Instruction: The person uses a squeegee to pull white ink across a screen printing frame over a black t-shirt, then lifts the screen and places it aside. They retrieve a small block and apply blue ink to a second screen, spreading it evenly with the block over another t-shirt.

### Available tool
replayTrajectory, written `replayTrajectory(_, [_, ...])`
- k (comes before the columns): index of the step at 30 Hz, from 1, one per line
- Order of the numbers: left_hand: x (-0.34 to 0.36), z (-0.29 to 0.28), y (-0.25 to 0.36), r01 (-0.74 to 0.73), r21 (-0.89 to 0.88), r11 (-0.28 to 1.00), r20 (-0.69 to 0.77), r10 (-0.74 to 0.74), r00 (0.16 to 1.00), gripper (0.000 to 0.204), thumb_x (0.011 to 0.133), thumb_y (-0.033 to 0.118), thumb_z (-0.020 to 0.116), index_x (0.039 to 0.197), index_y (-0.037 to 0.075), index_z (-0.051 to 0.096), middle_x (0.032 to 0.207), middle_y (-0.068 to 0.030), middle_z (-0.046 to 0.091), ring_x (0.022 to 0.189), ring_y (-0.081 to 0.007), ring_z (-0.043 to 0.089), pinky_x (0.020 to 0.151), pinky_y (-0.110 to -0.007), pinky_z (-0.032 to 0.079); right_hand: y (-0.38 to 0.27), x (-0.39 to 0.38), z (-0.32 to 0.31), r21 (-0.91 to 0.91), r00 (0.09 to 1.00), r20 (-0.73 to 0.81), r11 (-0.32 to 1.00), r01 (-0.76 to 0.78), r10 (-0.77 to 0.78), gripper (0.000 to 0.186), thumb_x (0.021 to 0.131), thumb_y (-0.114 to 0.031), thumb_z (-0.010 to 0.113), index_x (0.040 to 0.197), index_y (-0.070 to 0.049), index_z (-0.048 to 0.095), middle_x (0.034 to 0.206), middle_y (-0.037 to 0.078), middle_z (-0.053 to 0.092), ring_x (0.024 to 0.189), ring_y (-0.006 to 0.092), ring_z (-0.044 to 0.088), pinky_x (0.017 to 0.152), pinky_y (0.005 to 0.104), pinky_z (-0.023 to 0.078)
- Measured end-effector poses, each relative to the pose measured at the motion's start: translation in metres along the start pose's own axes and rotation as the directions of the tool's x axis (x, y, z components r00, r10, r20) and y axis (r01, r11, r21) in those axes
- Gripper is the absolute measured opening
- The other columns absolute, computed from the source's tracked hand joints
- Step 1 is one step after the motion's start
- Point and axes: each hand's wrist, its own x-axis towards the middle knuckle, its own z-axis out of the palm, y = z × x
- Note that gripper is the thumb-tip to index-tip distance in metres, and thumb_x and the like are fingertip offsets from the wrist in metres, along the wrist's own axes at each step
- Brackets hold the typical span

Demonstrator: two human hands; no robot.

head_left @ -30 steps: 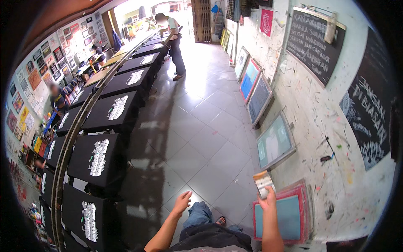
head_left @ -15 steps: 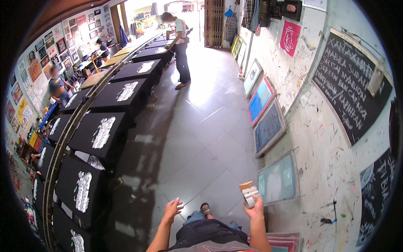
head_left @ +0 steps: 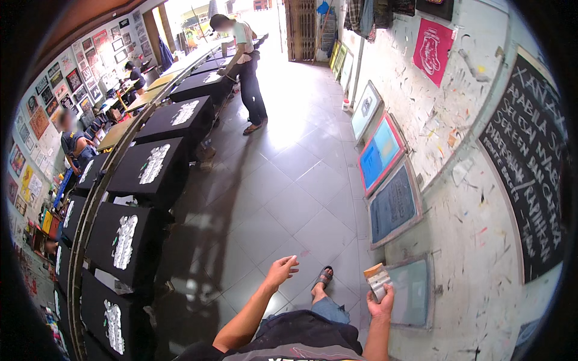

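Framed screens slid farther back; right hand [head_left: 382, 301] grips squeegee [head_left: 377, 280], left hand [head_left: 280, 271] empty.

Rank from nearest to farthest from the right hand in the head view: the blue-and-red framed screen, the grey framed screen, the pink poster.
1. Grey framed screen, right beside the right hand, against the wall.
2. Blue-and-red framed screen, farther along the wall.
3. Pink poster, high on the wall.

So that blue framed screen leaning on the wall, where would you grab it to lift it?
Probably by the top rail of the red-framed blue screen, reaching down from the aisle side. It leans tilted against the wall, bottom on the floor, so the upper edge stands free, while neighbouring frames crowd its sides.
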Motion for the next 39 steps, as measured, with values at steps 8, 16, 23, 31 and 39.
replayTrajectory(8, [0.133,0.014,0.091,0.125,-0.044,0.991,-0.023,-0.126,0.992,0.063,0.105,0.052,0.061,0.146,0.004,0.058,0.136,-0.0131,0.069,0.111,-0.0233,0.070,0.093,-0.040,0.054,-0.044,0.141,0.176,-0.089,0.997,0.047,0.994,-0.056,0.060,0.043,0.088,-0.032,0.071,0.128,-0.023,0.060,0.121,0.001,0.065,0.102,0.0239,0.059,0.078,0.0412,0.051])
replayTrajectory(16, [0.259,-0.033,0.155,0.081,-0.251,0.965,-0.268,-0.149,0.952,0.060,0.106,0.049,0.060,0.147,0.005,0.056,0.133,-0.0108,0.071,0.109,-0.0229,0.072,0.092,-0.038,0.054,-0.070,0.257,0.406,-0.332,0.961,0.245,0.943,-0.039,0.127,0.044,0.087,-0.029,0.071,0.128,-0.016,0.060,0.119,0.005,0.066,0.102,0.0226,0.064,0.081,0.0404,0.055])
replayTrajectory(23, [0.395,-0.088,0.215,0.131,-0.343,0.930,-0.328,-0.250,0.911,0.062,0.107,0.049,0.056,0.149,0.003,0.052,0.136,-0.0134,0.068,0.114,-0.0267,0.070,0.097,-0.044,0.052,-0.047,0.351,0.531,-0.245,0.981,0.155,0.967,-0.073,0.114,0.043,0.085,-0.027,0.070,0.127,-0.019,0.062,0.118,0.004,0.065,0.104,0.0237,0.060,0.080,0.0417,0.052])
replayTrajectory(31, [0.600,-0.115,0.372,0.062,-0.209,0.976,-0.270,-0.118,0.956,0.055,0.107,0.046,0.059,0.141,0.003,0.058,0.125,-0.0110,0.074,0.104,-0.0217,0.072,0.093,-0.041,0.053,-0.068,0.436,0.616,-0.148,0.987,0.152,0.989,-0.021,0.043,0.054,0.094,-0.053,0.075,0.136,-0.023,0.059,0.125,0.002,0.066,0.107,0.0182,0.059,0.085,0.0365,0.044])
replayTrajectory(39, [0.794,0.014,0.494,0.103,0.105,0.989,0.075,-0.112,0.991,0.054,0.107,0.043,0.062,0.141,0.001,0.058,0.115,-0.0112,0.076,0.092,-0.0191,0.075,0.080,-0.032,0.056,-0.119,0.472,0.648,-0.027,0.966,-0.002,0.965,0.260,-0.260,0.068,0.095,-0.056,0.075,0.146,-0.016,0.055,0.135,0.000,0.061,0.118,0.0194,0.056,0.092,0.0400,0.044])
